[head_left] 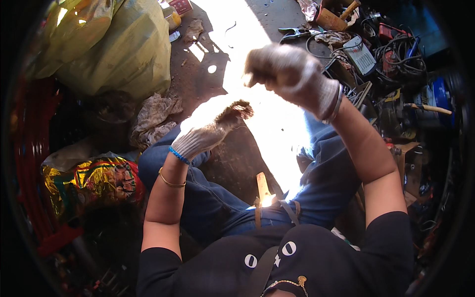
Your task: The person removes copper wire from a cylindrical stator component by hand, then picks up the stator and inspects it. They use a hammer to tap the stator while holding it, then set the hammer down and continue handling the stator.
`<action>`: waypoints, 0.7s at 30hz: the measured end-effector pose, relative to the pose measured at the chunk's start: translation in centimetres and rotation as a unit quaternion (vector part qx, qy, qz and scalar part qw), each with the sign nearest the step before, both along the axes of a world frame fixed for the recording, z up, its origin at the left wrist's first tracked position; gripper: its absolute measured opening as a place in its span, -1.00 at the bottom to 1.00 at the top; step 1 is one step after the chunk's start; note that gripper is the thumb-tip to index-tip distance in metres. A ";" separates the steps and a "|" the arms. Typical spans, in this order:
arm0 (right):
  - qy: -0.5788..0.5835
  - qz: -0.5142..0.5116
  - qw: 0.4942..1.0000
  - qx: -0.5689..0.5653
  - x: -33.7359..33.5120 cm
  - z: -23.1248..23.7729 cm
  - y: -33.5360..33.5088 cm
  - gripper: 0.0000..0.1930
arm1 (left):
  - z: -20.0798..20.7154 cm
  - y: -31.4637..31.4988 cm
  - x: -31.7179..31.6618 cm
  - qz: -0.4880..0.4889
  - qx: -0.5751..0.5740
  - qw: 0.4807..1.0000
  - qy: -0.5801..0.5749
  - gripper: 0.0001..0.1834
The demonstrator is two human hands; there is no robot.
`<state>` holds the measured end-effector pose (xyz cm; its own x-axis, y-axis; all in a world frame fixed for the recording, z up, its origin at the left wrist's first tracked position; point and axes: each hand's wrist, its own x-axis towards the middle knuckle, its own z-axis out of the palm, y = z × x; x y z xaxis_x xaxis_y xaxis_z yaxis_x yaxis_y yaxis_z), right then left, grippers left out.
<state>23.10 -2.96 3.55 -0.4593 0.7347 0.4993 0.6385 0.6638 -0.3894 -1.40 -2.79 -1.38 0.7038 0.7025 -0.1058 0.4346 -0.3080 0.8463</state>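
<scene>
My left hand [215, 121], in a white knit glove with dark-stained fingertips, is held above my lap at the edge of bright sunlight. Its fingers curl inward; anything they hold is lost in the glare. Higher and to the right is my right hand [292, 72], gloved too and blurred by motion. Its fingers look curled into a fist, and what is in them, if anything, cannot be made out. The hands are apart. Below them, a pale flat wooden-looking piece [262, 185] stands up between my legs, at the waist of my jeans [326, 173].
At upper left bulges a large yellowish sack [118, 49], with a crumpled rag [154, 116] beside it. A shiny gold and red bag [96, 180] lies at left. On the right are tangled black cables [403, 54], a white-grey box [359, 55] and a wooden-handled mallet [336, 17].
</scene>
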 end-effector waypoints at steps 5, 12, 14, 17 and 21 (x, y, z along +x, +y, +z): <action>0.229 -0.093 0.893 -0.376 2.0 -1.8 1.2 -0.79 | 1.9 -0.5 0.6 0.192 -0.311 0.911 -0.191 -0.49; -0.112 0.092 0.979 0.145 0.7 -6.6 -0.3 -0.48 | 1.3 1.3 0.5 0.201 -0.224 0.899 -0.317 -0.58; -0.189 0.051 0.976 0.093 0.5 -6.5 -1.0 -0.49 | 0.0 1.3 0.6 0.175 -0.098 0.940 -0.278 -0.60; -0.285 0.048 0.957 0.001 0.3 -5.0 -2.3 -0.66 | -2.0 0.4 -0.5 0.111 0.370 0.921 0.055 -0.63; -0.244 0.017 0.964 -0.103 -0.7 -2.7 -3.0 -0.79 | -3.2 0.0 -1.4 -0.008 0.282 0.932 0.229 -0.62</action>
<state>22.39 -5.93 0.82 -0.6278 0.7758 0.0624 0.7588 0.6279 -0.1730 -2.79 -2.77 -4.61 0.6859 0.7276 -0.0142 0.7022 -0.6566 0.2754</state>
